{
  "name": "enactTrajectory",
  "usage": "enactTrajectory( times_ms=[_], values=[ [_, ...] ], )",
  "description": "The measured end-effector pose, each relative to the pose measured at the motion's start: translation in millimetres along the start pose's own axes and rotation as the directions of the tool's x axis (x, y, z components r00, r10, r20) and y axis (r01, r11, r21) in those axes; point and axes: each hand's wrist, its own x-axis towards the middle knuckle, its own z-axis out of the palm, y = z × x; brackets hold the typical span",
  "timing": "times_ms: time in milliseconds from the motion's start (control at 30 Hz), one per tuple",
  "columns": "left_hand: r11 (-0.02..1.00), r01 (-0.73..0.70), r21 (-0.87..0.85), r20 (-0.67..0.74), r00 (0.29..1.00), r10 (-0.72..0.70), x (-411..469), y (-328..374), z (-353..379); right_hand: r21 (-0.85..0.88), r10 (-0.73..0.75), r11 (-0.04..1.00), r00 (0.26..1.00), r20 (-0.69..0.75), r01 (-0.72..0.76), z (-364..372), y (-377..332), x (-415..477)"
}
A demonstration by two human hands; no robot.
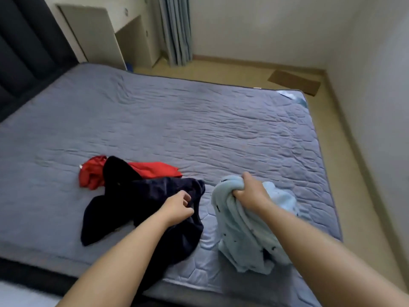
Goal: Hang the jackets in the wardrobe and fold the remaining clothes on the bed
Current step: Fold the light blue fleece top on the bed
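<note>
Gripping bunched blue garment (243, 235) at bed (199, 118) front edge, right hand (250, 193) fisted tight. Over navy garment (143, 196), left hand (177, 206) half-curled; hold unclear. Behind, red garment (90, 173). Nothing folded yet; three pieces left.

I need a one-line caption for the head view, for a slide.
Right hand grips a light blue garment on the bed; left hand over a navy garment that overlaps a red garment.

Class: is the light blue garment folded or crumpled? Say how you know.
Crumpled: the right hand grips a wad of the blue garment; the rest lies in loose wrinkles.
</note>
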Motion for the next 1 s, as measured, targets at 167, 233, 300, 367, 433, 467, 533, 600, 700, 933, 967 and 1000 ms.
enactTrajectory(
  times_ms=[167,233,300,367,433,467,533,600,700,933,967,1000],
  values=[
    [0.934,0.163,0.318,-0.074,0.986,-0.147,75.6,-97.9,60.1,0.079,0.106,0.991,0.992,0.069,-0.111,119.9,45.7,50.0],
    [0.888,0.220,0.404,-0.156,0.973,-0.170,106.1,-127.5,75.4,0.075,0.123,0.988,0.986,0.109,-0.132,165.1,56.2,71.2],
    [0.842,0.258,0.475,-0.174,0.965,-0.198,137.6,-153.7,91.4,0.047,0.162,0.984,0.976,0.142,-0.171,205.8,66.4,90.7],
    [0.815,0.292,0.501,-0.167,0.956,-0.240,165.6,-178.6,108.2,-0.007,0.218,0.975,0.958,0.184,-0.221,242.0,78.7,104.8],
    [0.798,0.314,0.514,-0.159,0.949,-0.272,187.3,-200.4,118.9,-0.062,0.276,0.961,0.938,0.211,-0.269,269.7,91.5,111.6],
    [0.792,0.307,0.527,-0.158,0.951,-0.264,195.1,-209.0,119.4,-0.083,0.296,0.955,0.930,0.220,-0.284,279.7,96.0,113.1],
    [0.794,0.253,0.553,-0.162,0.967,-0.195,205.5,-220.3,108.7,-0.094,0.316,0.949,0.921,0.226,-0.302,291.8,95.9,116.9],
    [0.774,0.170,0.610,-0.169,0.982,-0.083,207.1,-220.5,86.8,-0.073,0.313,0.950,0.925,0.215,-0.304,291.6,84.8,119.6],
    [0.628,0.162,0.761,-0.238,0.970,0.038,200.6,-215.9,13.5,-0.050,0.249,0.968,0.938,0.242,-0.244,278.8,48.3,122.5],
    [0.291,0.548,0.785,-0.553,0.830,-0.072,173.3,-221.2,-163.4,-0.044,0.067,0.997,0.968,0.243,-0.058,228.4,-37.1,133.5],
    [0.285,0.511,0.811,-0.503,0.858,-0.105,169.3,-217.4,-155.4,-0.019,0.054,0.999,0.974,0.220,-0.051,219.4,-43.7,134.4],
    [0.344,0.441,0.829,-0.423,0.897,-0.129,164.7,-211.7,-140.6,0.012,0.040,0.999,0.979,0.199,-0.043,210.4,-48.6,134.3]
  ],
)
